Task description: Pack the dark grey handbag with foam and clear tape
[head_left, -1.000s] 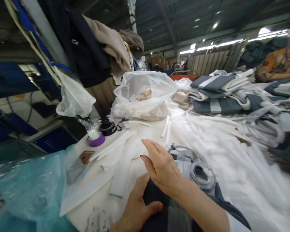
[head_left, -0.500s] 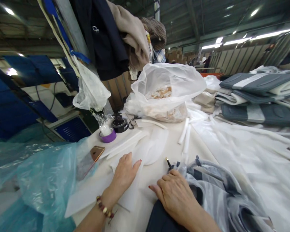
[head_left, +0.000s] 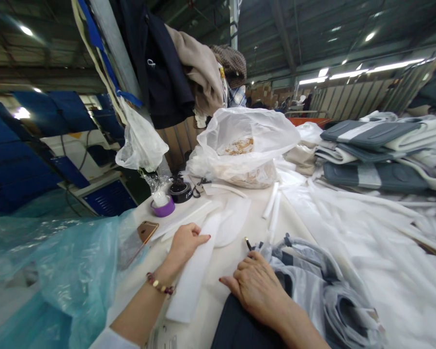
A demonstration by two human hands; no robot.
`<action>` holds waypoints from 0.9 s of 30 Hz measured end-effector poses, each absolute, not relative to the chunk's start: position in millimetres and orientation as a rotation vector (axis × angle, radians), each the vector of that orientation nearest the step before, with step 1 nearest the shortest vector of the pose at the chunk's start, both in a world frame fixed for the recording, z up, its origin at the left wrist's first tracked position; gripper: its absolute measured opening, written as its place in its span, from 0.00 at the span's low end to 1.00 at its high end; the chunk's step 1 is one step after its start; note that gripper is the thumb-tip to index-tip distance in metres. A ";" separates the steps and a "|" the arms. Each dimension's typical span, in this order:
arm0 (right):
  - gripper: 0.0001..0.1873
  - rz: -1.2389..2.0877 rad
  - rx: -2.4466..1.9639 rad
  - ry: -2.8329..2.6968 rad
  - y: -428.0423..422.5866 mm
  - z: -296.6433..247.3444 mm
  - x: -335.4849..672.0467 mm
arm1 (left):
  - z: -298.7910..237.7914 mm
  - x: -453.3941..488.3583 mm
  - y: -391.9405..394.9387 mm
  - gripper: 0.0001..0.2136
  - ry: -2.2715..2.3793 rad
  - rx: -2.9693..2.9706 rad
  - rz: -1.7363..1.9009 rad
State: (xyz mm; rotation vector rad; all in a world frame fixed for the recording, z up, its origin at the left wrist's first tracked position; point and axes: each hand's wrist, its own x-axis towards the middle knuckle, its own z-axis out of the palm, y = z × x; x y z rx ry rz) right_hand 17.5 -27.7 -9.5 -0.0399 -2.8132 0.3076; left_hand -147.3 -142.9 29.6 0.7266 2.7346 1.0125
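Observation:
My left hand (head_left: 183, 244) is closed on the top of a long white foam strip (head_left: 191, 281) that lies on the white table. My right hand (head_left: 256, 286) rests on dark blue fabric (head_left: 236, 329) at the near edge, with its fingers curled round a small dark tool with a gold tip (head_left: 247, 243). A grey and white striped fabric piece (head_left: 312, 286) lies bunched just right of my right hand.
A phone (head_left: 146, 231), a purple tape roll (head_left: 163, 207) and a black tape roll (head_left: 180, 192) lie at the table's left. A white plastic bag (head_left: 245, 140) stands behind. Folded grey cushions (head_left: 374, 155) are stacked at right, blue plastic sheet (head_left: 54, 271) at left.
My left hand went from lying flat on the white pieces to gripping the foam strip. My right hand stayed on the dark fabric.

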 end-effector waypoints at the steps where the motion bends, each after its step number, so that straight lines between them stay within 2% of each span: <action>1: 0.20 0.297 -0.039 -2.814 -27.7 -9.2 18.0 | 38.7 -144.0 -149.8 0.11 2.692 0.717 1.121; 6: 0.19 0.239 -0.043 -2.821 -28.8 -7.3 19.5 | 86.2 -124.5 -190.8 0.14 2.157 0.542 2.044; 9: 0.18 0.239 -0.058 -2.794 -30.4 -9.5 19.1 | 91.8 -119.2 -207.7 0.12 1.998 0.492 2.297; 16: 0.20 0.213 -0.052 -2.814 -31.6 -13.6 20.5 | 38.8 -118.4 -221.4 0.03 2.009 0.781 1.964; 20: 0.22 0.215 -0.051 -2.860 -29.9 -10.2 20.3 | 10.9 -118.2 -221.7 0.08 1.937 0.886 1.817; 27: 0.22 0.197 0.054 -2.912 -23.2 -8.6 20.3 | -17.0 -112.6 -201.4 0.02 2.048 1.053 1.725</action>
